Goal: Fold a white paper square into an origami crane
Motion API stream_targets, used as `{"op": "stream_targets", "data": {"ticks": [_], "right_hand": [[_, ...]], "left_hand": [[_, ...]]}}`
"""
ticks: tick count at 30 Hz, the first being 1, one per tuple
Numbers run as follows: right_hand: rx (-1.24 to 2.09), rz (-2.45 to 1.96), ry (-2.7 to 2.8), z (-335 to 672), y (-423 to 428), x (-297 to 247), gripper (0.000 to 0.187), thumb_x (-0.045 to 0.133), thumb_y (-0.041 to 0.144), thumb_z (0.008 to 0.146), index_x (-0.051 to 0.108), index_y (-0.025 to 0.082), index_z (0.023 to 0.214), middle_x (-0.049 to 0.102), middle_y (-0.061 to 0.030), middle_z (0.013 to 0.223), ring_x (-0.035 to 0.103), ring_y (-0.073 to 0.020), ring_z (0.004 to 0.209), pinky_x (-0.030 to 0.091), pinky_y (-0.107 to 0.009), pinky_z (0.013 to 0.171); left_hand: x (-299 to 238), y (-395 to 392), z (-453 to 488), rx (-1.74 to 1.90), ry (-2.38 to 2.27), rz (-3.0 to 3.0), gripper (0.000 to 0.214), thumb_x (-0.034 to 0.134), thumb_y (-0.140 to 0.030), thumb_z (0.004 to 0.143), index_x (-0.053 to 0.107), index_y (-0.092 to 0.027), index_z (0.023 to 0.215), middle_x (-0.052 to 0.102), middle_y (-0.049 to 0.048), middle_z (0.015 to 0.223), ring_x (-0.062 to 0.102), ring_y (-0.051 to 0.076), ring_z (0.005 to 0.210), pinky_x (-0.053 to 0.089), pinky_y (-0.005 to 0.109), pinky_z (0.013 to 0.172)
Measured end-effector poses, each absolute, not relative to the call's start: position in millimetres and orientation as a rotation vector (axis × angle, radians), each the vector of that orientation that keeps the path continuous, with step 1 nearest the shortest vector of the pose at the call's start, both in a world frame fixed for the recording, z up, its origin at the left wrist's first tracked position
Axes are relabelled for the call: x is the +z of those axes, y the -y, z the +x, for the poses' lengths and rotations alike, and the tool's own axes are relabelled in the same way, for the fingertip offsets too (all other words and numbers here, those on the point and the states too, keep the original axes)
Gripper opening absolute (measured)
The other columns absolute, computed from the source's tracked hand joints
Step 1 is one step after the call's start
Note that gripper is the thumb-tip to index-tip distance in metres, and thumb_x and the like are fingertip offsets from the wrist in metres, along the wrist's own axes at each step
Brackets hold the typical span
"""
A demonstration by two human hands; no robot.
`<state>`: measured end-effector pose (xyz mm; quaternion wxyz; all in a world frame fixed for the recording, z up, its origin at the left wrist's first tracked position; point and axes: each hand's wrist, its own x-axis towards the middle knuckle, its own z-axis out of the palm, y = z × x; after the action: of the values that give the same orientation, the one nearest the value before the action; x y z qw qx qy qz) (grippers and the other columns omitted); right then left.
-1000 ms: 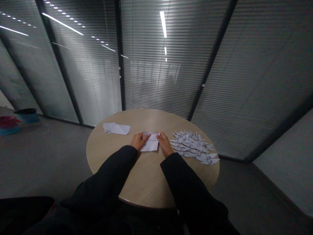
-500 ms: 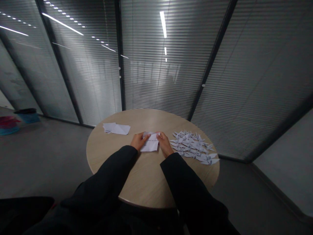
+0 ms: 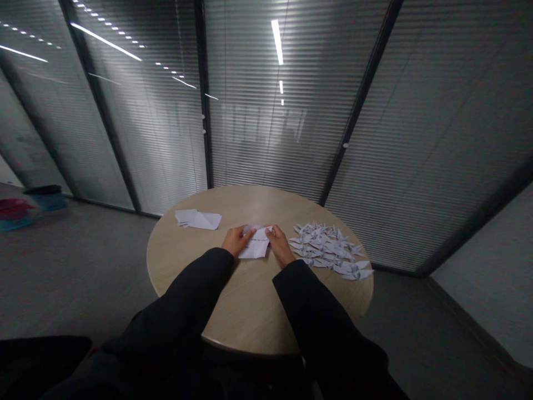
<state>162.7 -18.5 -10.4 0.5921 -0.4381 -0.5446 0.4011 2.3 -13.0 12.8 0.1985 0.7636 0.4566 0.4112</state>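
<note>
Round pale wood-grain tabletop (image 3: 254,316): fills the middle of the room, its near edge right against the person.
Long dark sleeves (image 3: 183,297): both reach forward over the near edge.
Left hand (image 3: 234,241): pinched closed on the left side of the sheet, thumb on top.
Right hand (image 3: 281,247): closed on the upper right corner, thumb on the paper; I can't make out the fingers beneath.
Small white paper sheet (image 3: 253,250): between both hands near the table's middle, creased, with dark print too small to read; whether it touches the wood I can't tell.
Folded white paper birds (image 3: 327,244): a crowded spread just beside the right hand.
Loose flat white papers (image 3: 206,220): overlapping, farther off to the left.
Blue bin with black liner (image 3: 48,200): on the floor, far left, beside a blue-and-red one.
Glass partition with grey slatted blinds (image 3: 258,150): behind everything, streaked with light.
</note>
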Motion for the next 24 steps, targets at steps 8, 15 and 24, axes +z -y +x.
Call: {"op": "stream_targets", "data": {"ticks": [8, 15, 24], "right_hand": [[0.964, -1.009, 1.244, 161.9, 16.8, -12.3, 0.023, 0.053, 0.038, 0.073, 0.051, 0.02, 0.088, 0.054, 0.002, 0.07, 0.051, -0.0134, 0.061, 0.038, -0.024, 0.053], [0.939, -1.002, 1.266, 162.9, 17.2, -11.9, 0.024, 0.054, 0.038, 0.073, 0.052, 0.019, 0.088, 0.055, 0.002, 0.069, 0.05, -0.0131, 0.06, 0.038, -0.024, 0.054], [0.917, -1.009, 1.283, 163.4, 16.6, -11.6, 0.024, 0.054, 0.038, 0.073, 0.053, 0.019, 0.088, 0.057, 0.001, 0.071, 0.051, -0.0137, 0.062, 0.038, -0.024, 0.056]], "left_hand": [[11.4, 11.6, 2.2, 1.138, -1.289, 2.136, 0.041, 0.044, -0.047, 0.083, 0.057, -0.014, 0.063, 0.054, 0.0013, 0.055, 0.043, 0.011, 0.051, 0.029, 0.023, 0.049], [11.1, 11.6, 2.2, 1.143, -1.304, 2.174, 0.04, 0.045, -0.046, 0.084, 0.057, -0.014, 0.063, 0.054, 0.0014, 0.055, 0.043, 0.011, 0.051, 0.028, 0.024, 0.05], [11.6, 12.3, 1.7, 1.127, -1.29, 2.188, 0.04, 0.045, -0.045, 0.084, 0.058, -0.014, 0.064, 0.056, 0.0024, 0.057, 0.045, 0.011, 0.052, 0.029, 0.024, 0.05]]}}
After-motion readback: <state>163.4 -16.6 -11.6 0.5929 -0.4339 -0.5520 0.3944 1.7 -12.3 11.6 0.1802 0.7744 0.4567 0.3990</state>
